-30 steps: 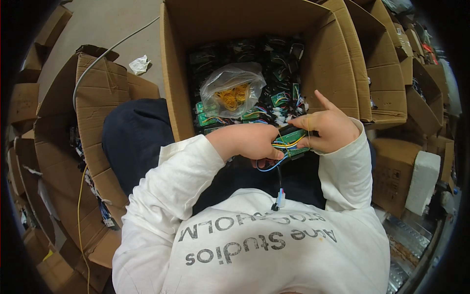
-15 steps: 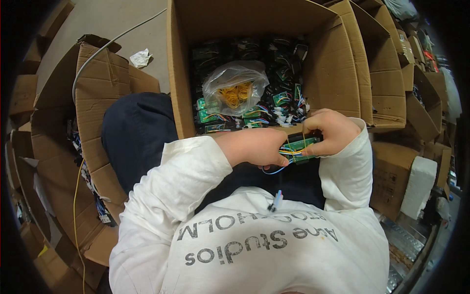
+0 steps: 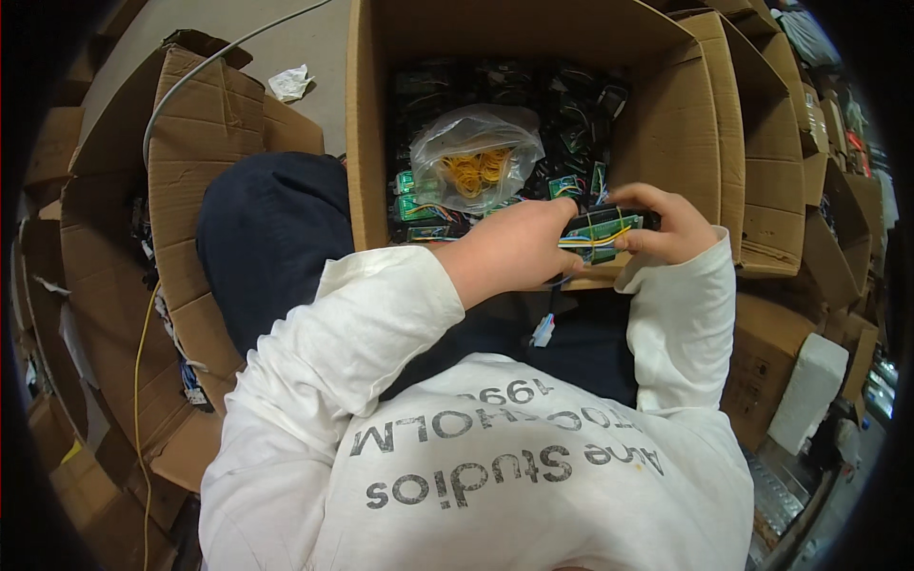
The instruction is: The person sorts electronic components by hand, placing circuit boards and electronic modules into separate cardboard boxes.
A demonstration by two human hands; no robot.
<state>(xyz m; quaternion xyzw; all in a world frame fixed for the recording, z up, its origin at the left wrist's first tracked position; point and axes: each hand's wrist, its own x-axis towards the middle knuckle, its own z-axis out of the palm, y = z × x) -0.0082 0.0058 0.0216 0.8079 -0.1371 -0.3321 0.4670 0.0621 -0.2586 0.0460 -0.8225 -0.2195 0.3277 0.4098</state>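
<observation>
Both hands hold a green circuit board [image 3: 600, 230] over the near edge of an open cardboard box. My left hand [image 3: 519, 243] closes on the board's left end and its coloured wires. At the other end, my right hand [image 3: 671, 226] grips the board along with a black part beneath it. A thin yellow rubber band [image 3: 621, 231] crosses the board. From the wires a white connector [image 3: 544, 330] dangles over my lap. Inside the box, a clear plastic bag [image 3: 447, 133] holds yellow rubber bands [image 3: 474, 172], resting on several wired boards [image 3: 416, 206].
The box [image 3: 366, 124] has tall walls on its left and right. More open cartons [image 3: 205, 133] stand to the left, with others [image 3: 762, 162] on the right. A white foam block [image 3: 807, 392] leans at the right. A grey cable [image 3: 228, 46] and crumpled paper [image 3: 290, 83] are at the upper left.
My hands have lifted the board slightly up and to the right, and it has turned. My right fingers, earlier pulling the rubber band upward, now wrap round the board's end.
</observation>
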